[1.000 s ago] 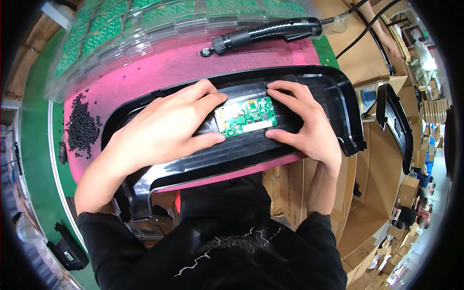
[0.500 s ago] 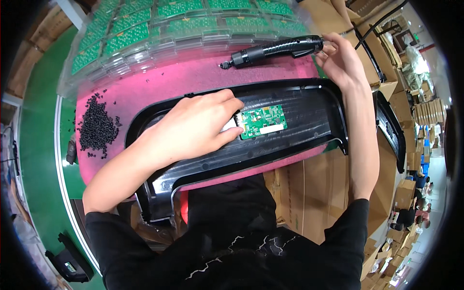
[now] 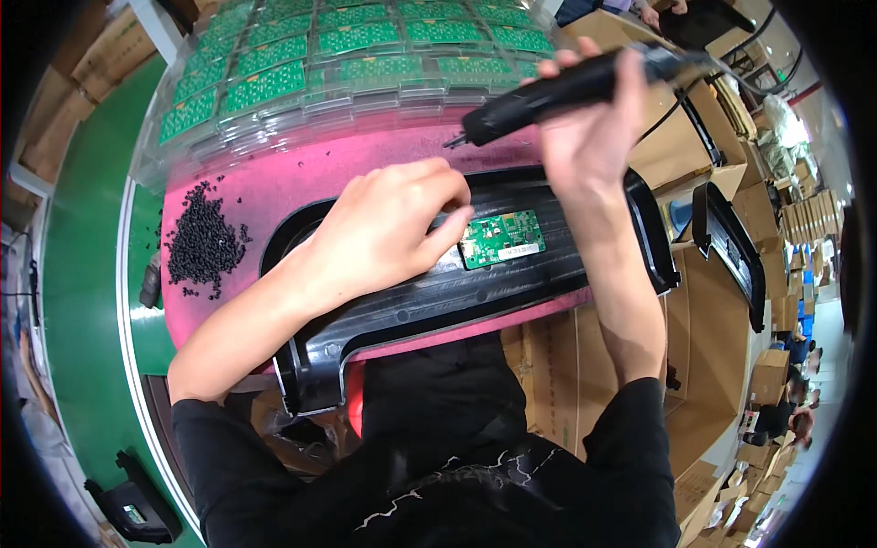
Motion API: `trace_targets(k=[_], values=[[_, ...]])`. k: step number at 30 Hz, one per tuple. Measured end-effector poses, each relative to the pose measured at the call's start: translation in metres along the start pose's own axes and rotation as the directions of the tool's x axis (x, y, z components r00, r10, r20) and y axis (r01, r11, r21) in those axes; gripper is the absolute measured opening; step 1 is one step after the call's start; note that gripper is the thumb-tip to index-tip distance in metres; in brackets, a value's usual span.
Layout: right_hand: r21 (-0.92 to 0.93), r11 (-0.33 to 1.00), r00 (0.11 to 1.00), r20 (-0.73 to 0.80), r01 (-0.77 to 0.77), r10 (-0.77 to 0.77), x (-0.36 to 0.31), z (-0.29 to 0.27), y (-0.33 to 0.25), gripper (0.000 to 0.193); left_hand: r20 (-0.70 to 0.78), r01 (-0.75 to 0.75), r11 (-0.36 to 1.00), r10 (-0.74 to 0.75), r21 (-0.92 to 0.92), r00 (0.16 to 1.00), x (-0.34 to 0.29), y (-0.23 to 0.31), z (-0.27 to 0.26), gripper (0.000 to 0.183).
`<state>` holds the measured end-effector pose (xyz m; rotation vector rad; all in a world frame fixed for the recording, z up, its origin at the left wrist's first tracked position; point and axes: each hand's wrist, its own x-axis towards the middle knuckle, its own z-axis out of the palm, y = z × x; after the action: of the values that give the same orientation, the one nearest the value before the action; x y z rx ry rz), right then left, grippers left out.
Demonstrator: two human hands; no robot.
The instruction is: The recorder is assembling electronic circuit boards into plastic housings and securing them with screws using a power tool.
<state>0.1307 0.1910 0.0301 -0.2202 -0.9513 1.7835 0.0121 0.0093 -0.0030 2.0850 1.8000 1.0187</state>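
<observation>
Right grip (image 3: 589,146) wraps the screwdriver (image 3: 539,102); left grip (image 3: 395,217), half-curled, contents unclear, sits at nine o'clock of the circuit board (image 3: 502,241) in the black cover (image 3: 402,316). Best approach: screwdriver square, board steady.

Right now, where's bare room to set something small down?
The strip of pink mat between the clear trays and the black casing, right of the heap of black parts; a few loose bits lie there. Crowded: that heap, the casing around the left hand and circuit board, and the mat's right end, where the right hand holds a power tool.
</observation>
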Motion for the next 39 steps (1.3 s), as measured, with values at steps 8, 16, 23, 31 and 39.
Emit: trace_targets(k=[8,16,23,31,39], values=[[0.267,0.956,0.944,0.330,-0.124,0.030,-0.049,0.018,-0.064,0.058,-0.147,-0.126,0.900,0.070,-0.418,0.987,0.004,0.005,-0.006,0.019],[0.059,0.987,0.750,0.658,-0.149,0.073,-0.060,0.009,-0.076,0.061,0.016,-0.240,0.844,0.282,-0.479,0.959,0.002,0.004,0.003,0.011],[-0.142,0.980,0.791,0.579,-0.140,0.198,-0.078,0.017,-0.084,0.066,0.028,-0.353,0.936,0.352,0.012,0.935,-0.003,0.015,0.003,0.018],[-0.097,0.995,0.824,0.566,0.038,0.024,-0.084,0.020,-0.085,0.064,-0.183,-0.203,0.961,0.237,0.187,0.954,-0.008,0.007,-0.003,0.019],[0.015,0.975,0.844,0.498,0.221,-0.199,-0.090,0.024,-0.090,0.056,-0.060,-0.136,0.946,0.123,-0.296,0.991,0.000,-0.003,0.004,0.011]])
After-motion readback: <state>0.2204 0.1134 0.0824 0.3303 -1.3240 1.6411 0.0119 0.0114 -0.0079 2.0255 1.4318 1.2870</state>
